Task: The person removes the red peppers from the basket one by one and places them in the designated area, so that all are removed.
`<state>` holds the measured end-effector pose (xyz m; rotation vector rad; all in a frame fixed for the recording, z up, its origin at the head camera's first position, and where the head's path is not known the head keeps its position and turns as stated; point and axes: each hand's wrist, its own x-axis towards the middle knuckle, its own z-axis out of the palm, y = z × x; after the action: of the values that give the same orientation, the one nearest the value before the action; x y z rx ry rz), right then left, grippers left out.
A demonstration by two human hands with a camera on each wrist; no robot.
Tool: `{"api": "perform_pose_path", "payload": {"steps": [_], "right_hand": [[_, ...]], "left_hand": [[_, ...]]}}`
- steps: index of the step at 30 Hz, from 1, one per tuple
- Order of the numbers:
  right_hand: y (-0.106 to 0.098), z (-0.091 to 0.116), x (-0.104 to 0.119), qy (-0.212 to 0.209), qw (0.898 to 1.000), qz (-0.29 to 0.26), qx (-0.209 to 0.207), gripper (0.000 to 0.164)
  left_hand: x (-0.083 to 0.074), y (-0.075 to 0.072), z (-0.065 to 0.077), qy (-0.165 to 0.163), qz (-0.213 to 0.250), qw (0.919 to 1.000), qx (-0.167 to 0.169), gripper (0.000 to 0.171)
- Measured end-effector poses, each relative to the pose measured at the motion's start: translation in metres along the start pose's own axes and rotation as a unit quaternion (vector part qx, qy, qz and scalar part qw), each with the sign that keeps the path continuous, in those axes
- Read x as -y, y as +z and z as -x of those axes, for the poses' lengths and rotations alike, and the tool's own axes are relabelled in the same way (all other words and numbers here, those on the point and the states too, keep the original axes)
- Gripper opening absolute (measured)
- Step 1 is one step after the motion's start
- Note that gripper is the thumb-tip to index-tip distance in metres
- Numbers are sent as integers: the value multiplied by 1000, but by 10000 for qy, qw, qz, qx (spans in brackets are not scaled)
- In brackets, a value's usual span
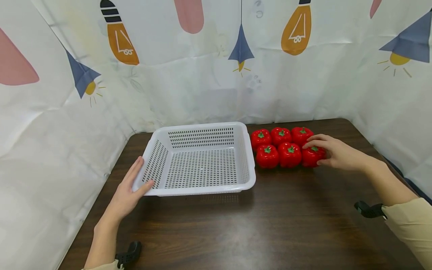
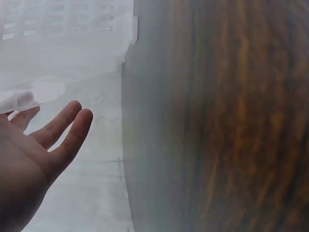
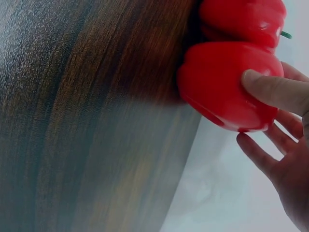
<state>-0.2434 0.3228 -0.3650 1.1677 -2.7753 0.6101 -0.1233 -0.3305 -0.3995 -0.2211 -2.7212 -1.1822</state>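
Observation:
A white perforated plastic basket (image 1: 202, 168) stands on the table with nothing inside. My left hand (image 1: 126, 195) rests at its front left corner, thumb over the rim and the other fingers along the outer left side. In the left wrist view those fingers (image 2: 77, 130) are spread and nearly straight beside the basket wall (image 2: 58, 53). To the basket's right, several glossy red bell peppers (image 1: 267, 156) with green stems sit close together in two rows. My right hand (image 1: 337, 152) grips the front right bell pepper (image 3: 222, 82), its thumb pressed on the side and fingers around the back.
The dark wooden table (image 1: 249, 228) extends in front of the basket and peppers. A white curtain (image 1: 202, 86) printed with lamps and bulbs hangs close behind the table and along both sides. Dark straps (image 1: 369, 210) are on both wrists.

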Motion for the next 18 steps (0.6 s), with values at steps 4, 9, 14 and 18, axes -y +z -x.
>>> {"api": "perform_pose_path", "payload": {"steps": [4, 9, 14, 18], "right_hand": [[-1, 1, 2, 137, 9998, 107, -64, 64], [-6, 2, 5, 369, 9990, 3, -244, 57], [-13, -1, 11, 252, 9987, -71, -434, 51], [-20, -9, 18, 190, 9982, -116, -560, 51]], "left_hand": [[-1, -1, -1, 14, -81, 10000, -12, 84], [-4, -3, -2, 69, -347, 9994, -20, 84], [-16, -17, -2, 14, -783, 9965, 307, 87], [-33, -24, -4, 47, -1128, 9924, 495, 86]]}}
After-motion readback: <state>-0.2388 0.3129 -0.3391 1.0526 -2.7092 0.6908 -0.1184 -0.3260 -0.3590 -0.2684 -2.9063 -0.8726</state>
